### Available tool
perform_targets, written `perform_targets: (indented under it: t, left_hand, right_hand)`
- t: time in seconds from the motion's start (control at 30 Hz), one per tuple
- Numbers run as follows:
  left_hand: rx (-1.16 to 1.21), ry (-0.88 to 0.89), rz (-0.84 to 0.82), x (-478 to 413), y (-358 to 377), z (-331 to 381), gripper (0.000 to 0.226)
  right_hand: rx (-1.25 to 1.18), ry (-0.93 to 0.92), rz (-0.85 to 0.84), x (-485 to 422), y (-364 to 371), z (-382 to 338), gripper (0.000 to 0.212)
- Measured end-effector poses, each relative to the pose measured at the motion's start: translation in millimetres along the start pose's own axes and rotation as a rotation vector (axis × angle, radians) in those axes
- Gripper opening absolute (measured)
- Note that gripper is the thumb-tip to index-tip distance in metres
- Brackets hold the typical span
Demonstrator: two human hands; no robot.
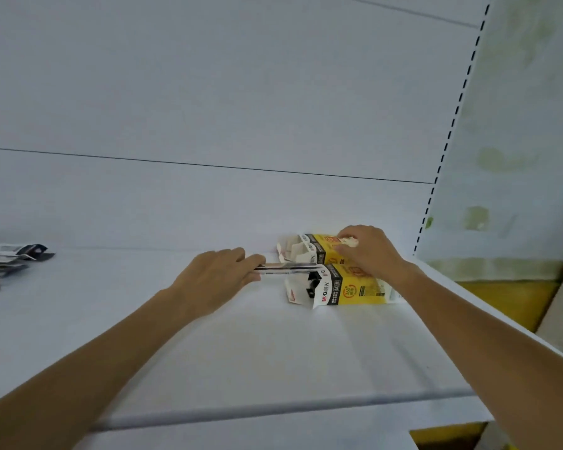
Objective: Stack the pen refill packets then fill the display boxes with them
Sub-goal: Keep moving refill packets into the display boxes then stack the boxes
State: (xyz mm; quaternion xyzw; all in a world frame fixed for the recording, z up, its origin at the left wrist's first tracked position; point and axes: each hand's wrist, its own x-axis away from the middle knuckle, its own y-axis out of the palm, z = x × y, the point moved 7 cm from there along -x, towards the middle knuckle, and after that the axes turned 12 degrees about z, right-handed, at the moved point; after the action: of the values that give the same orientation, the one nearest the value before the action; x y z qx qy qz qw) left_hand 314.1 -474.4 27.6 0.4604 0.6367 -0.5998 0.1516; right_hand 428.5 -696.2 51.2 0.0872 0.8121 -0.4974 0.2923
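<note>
White shelf [273, 352], slotted upright [449, 138], perhaps frosted side panel [517, 125]

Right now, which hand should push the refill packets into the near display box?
Left. The left hand grips the refill packets at the mouth of the near display box; the right hand holds the far display box.

Display boxes [348, 289]: yellow bodies, black band, white flaps, red-orange print. Held packets [286, 267]: black and white. Loose packets [10, 258]: black, grey, white. Shelf [241, 345]: plain white. Upright [449, 134]: black dashed slots.
</note>
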Motion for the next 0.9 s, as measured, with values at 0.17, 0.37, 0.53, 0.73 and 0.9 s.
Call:
perform_targets:
  t: [0.17, 0.37, 0.53, 0.73, 0.9]
  left_hand:
    - [-0.002, -0.059, -0.051, 3, 12, -14, 0.039]
    - [-0.026, -0.309, -0.144, 13, -5, -37, 0.068]
    - [-0.062, -0.411, -0.026, 17, -37, -29, 0.037]
    - [0.136, -0.575, 0.041, 21, -55, 11, 0.030]
    - [0.221, -0.592, 0.097, 28, -73, 57, 0.029]
  right_hand:
    - [0.135, -0.030, -0.301, -23, 34, 9, 0.051]
    - [0.309, -0.153, -0.295, -38, 41, -4, 0.051]
    - [0.169, -0.285, -0.039, -34, -13, -34, 0.047]
    - [-0.039, -0.317, -0.098, 14, -78, -36, 0.053]
    - [-0.062, -0.331, -0.254, 67, -93, -8, 0.065]
